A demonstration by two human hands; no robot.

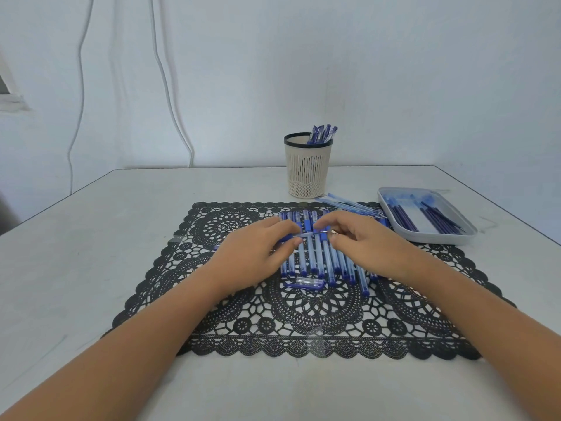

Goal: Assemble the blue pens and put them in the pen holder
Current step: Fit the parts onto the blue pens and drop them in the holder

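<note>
pen holder [307, 170] behind mat [243, 326], tray [394, 220] right

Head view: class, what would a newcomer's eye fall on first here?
The black lace mat in the middle stands out, with a row of blue pens on it. Over them the left hand and right hand hold one pen between them. Behind stands a cream pen holder with capped pens inside.

We count our left hand [258, 247], our right hand [364, 247], one pen [306, 234] pinched between, one pen holder [308, 171], one tray [440, 239], one lace mat [303, 323], one loose cap [305, 282], roughly a dozen pens [315, 256] in a row
</note>
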